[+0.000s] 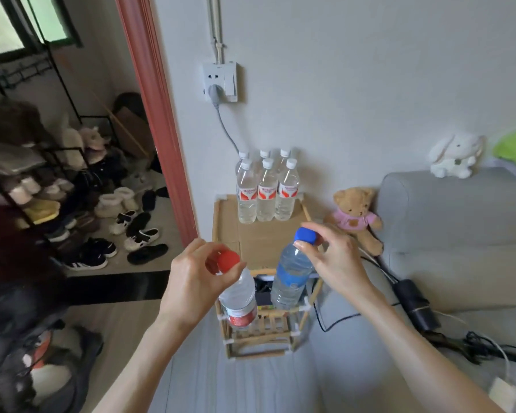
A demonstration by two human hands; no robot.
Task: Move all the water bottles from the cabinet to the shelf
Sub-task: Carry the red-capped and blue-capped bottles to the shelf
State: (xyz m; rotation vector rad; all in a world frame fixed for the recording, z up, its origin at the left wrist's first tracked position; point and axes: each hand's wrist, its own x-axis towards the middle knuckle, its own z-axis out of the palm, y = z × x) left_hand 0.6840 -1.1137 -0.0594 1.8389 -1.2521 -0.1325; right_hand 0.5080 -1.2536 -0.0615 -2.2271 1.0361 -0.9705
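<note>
Red cap and blue cap mark the 2 bottles in hand. The left hand (191, 272) pinches the red-capped bottle (239, 296) by its neck, and the right hand (331, 254) pinches the blue-capped bottle (291, 278) the same way. Both hang nearly upright, their bases tipped a little toward the viewer, over the front edge of the bamboo shelf (261, 338).

The open cardboard top of the shelf (262, 239) lies just beyond and below both hands. So the move ahead looks like a short carry forward and down, with the long axes kept vertical. The right hand sits slightly nearer the free patch in front of the row.

At the back edge, against the wall, stand 6 white-capped bottles (267, 192) in 2 rows of 3, touching.

The bottle bases hide the shelf's front rail and whatever sits in its lower tier. The cabinet is not in view. A teddy bear (355, 219) leans just beside the shelf's right edge.
</note>
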